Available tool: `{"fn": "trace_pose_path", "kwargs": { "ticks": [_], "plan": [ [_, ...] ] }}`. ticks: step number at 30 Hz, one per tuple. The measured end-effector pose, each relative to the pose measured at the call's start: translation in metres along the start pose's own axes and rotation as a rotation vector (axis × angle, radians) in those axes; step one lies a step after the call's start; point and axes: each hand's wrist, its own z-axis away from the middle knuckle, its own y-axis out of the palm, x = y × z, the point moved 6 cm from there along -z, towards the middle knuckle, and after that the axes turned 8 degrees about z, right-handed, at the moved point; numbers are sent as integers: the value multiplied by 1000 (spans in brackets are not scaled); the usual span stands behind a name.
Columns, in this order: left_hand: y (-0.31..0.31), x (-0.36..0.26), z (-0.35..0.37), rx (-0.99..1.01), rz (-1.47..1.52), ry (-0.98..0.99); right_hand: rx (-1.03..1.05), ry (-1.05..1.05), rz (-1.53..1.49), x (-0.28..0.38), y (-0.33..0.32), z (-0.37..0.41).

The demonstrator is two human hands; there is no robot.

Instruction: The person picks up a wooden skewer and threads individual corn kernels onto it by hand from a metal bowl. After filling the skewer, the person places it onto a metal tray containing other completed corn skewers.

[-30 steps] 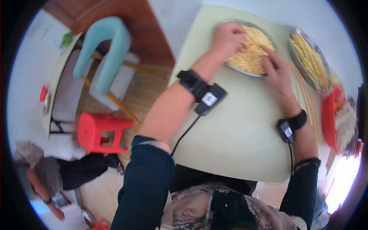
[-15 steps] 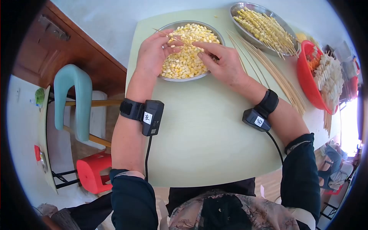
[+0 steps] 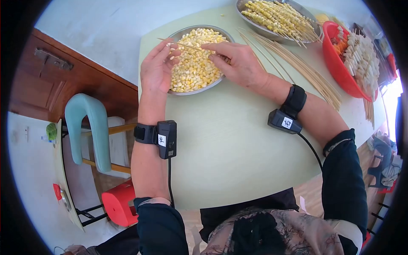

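Note:
A metal bowl full of loose yellow-white corn kernels stands at the back of the pale green table. Over its right side my right hand is closed on a thin wooden skewer, which points left above the kernels. My left hand is at the bowl's left side, its fingers curled near the skewer's pointed end. Whether those fingers hold a kernel is too small to make out.
Bare skewers lie right of the bowl. Behind them a metal tray holds corn skewers. A red basin with white skewered food stands at the right. A teal chair and red stool are at the left.
The whole view has shifted, with the table items nearer the top and left. My left hand's fingers have moved a little apart from the skewer, while my right hand keeps its grip.

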Motion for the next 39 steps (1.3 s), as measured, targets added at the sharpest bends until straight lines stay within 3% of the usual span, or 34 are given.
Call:
{"fn": "trace_pose_path", "kwargs": {
  "ticks": [8,39],
  "plan": [
    [-12,-14,8,-251,7,332,-9,-59,67,-1,4,0],
    [-6,-16,13,-313,-131,376,75,-54,116,2,6,-1]
  ]
}}
